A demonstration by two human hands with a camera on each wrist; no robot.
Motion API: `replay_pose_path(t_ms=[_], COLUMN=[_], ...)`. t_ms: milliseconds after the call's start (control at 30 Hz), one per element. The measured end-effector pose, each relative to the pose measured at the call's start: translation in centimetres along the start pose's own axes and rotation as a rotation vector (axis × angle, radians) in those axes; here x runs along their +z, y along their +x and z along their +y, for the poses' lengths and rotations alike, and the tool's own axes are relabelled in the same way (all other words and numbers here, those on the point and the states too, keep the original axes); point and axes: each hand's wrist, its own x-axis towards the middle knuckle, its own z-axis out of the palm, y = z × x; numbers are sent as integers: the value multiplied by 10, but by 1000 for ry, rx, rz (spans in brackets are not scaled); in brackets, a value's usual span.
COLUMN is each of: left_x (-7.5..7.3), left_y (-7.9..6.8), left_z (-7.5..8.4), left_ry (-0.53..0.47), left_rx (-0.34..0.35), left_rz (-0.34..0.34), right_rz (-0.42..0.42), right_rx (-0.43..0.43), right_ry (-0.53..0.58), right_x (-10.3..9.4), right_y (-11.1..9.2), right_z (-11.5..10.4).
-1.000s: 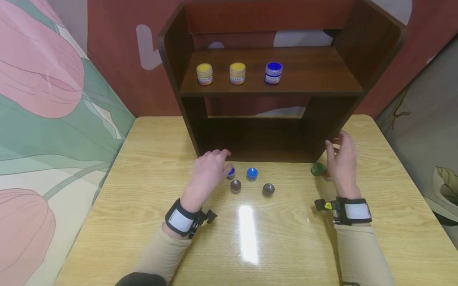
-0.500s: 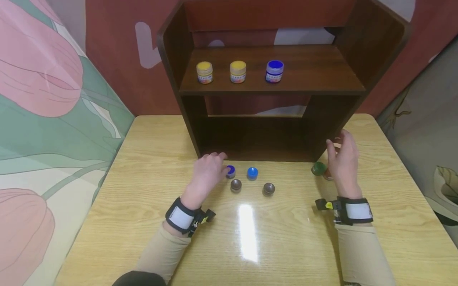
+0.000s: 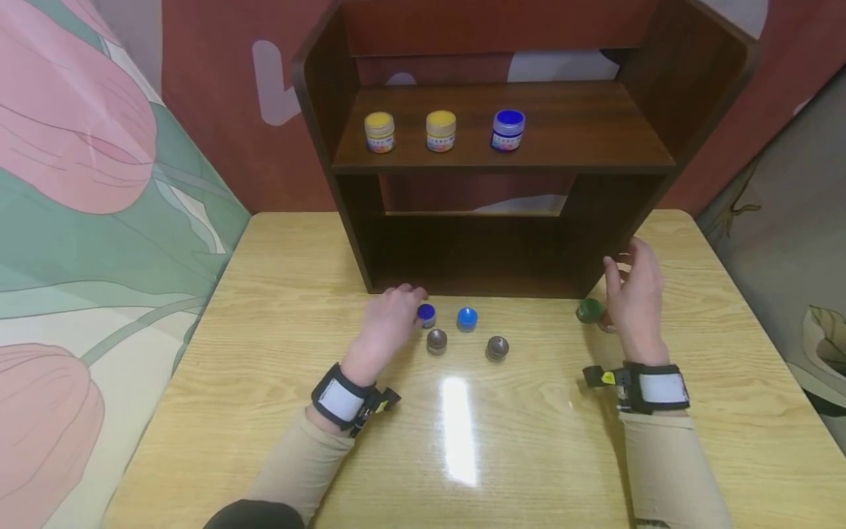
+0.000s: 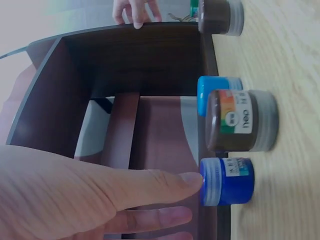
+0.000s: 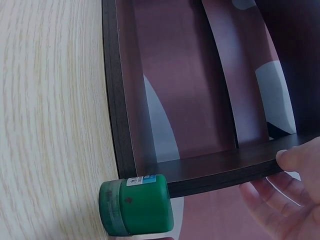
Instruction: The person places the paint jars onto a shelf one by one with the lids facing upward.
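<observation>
My left hand [image 3: 390, 323] reaches in beside a dark blue paint jar [image 3: 426, 316] standing on the table. In the left wrist view its thumb extends to the lid of that jar [image 4: 227, 181], and the other fingers lie behind, fairly straight. My right hand [image 3: 636, 301] holds the right side panel of a dark brown shelf [image 3: 502, 173], thumb at the front edge [image 5: 227, 175] and fingers on the outer side. A green jar [image 3: 590, 311] stands by the panel's foot, in front of a reddish jar [image 3: 606, 322] partly hidden by the right hand.
A light blue jar [image 3: 466, 319] and two brown jars [image 3: 437, 342] [image 3: 497, 348] stand near the shelf's front. On the upper board are two yellow jars [image 3: 380, 133] [image 3: 440, 131] and a blue jar [image 3: 508, 131]. The wooden table [image 3: 529, 441] extends toward me.
The left hand shifts slightly around the dark blue jar, and more of its lid shows now. The right hand stays at the shelf's side panel. The jars keep their places.
</observation>
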Motion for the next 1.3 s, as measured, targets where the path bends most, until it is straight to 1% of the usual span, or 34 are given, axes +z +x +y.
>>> replay_pose_path(t_ms=[200,367,567,700,800,967,1067,1200,1300], left_x=[6,10,12,13,13,13,14,17,19], left_y=[2,4,6,7,7,7,7,8,9], left_z=[1,1,3,6,7,7,7,7,6], left_ry=[14,14,1,-41,-100,-193,-207,-201,-204], left_rx=[-5,9,30,64,86,99,101,98,107], left_rz=[3,2,-12,-17,-30,-50,-54,-57,-47], right_rz=[9,7,-5,-8,-9,-20,-24,-21,-18], right_rx=[-7,-7,12,19,20,33,37,32,24], right_ry=[0,5,-11,-15,-16,-25,-35,-27,-20], right_x=[1,2,2,0,-2,-2,-1,-1,-1], right_y=[1,1,1,-1,-1,-1,0,0,-1], right_z=[1,1,1,0,0,0,0,0,-1])
